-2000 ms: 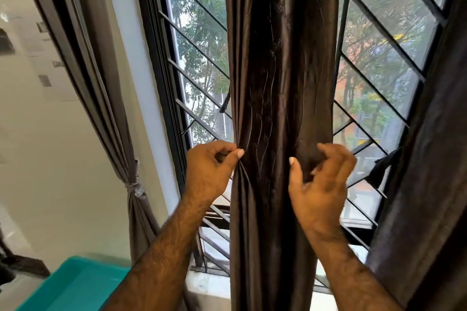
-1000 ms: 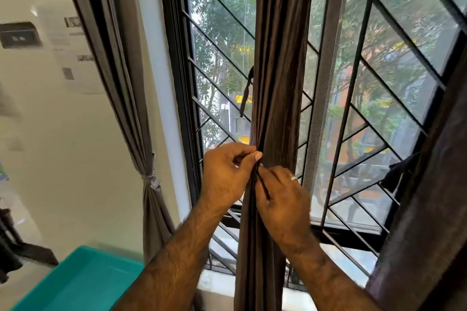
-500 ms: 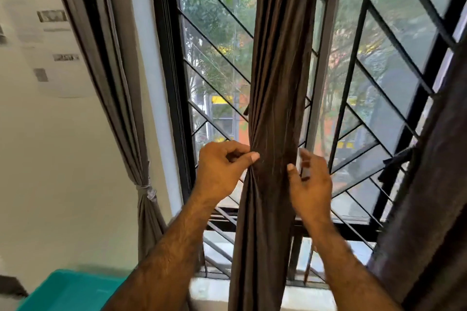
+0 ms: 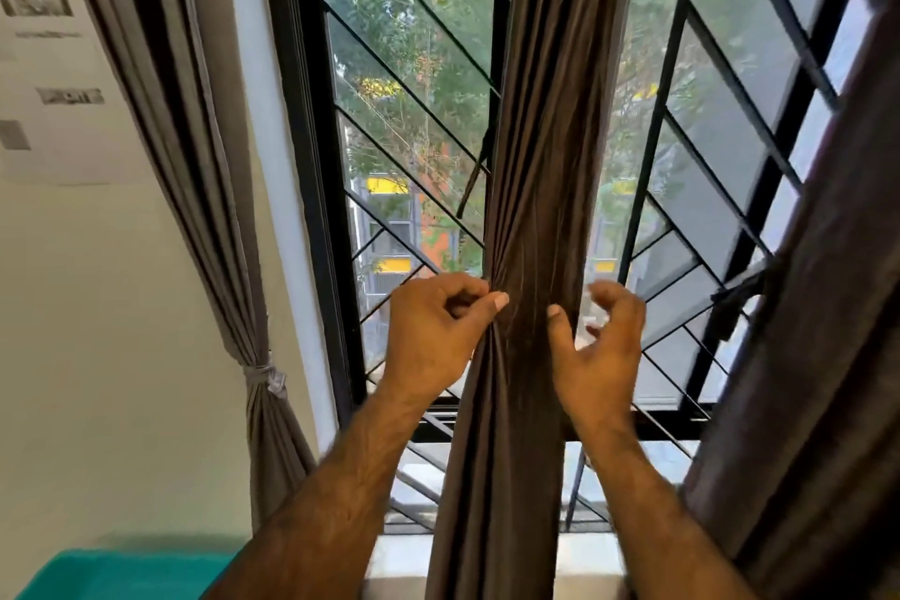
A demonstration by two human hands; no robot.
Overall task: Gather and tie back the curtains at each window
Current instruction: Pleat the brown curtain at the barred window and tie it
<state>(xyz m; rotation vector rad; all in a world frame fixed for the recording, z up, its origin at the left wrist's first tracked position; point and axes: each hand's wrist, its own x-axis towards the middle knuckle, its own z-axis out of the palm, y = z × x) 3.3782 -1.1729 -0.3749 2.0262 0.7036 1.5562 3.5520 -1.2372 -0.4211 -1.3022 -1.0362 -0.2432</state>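
A dark brown curtain [image 4: 545,151] hangs bunched in front of the middle of the window. My left hand [image 4: 433,331] pinches its left edge at waist height, thumb pressed against the folds. On the curtain's other side my right hand [image 4: 599,346] has its thumb on the cloth and its curled fingers spread in the air, gripping nothing that I can make out. A thin dark tie strip [image 4: 475,183] dangles just left of the curtain, above my left hand. At the left a grey curtain [image 4: 195,151] is tied with a grey band [image 4: 265,378].
Black diagonal window bars [image 4: 419,122] stand right behind the curtain. Another dark curtain [image 4: 828,356] fills the right edge. A teal bin [image 4: 121,572] sits at the bottom left under a white wall with papers [image 4: 44,83]. The pale sill [image 4: 404,555] runs below.
My right hand has loosened and shifted slightly right of the bundle, fingers spreading. One second ago both hands met at the curtain's front. My left hand keeps its pinch.
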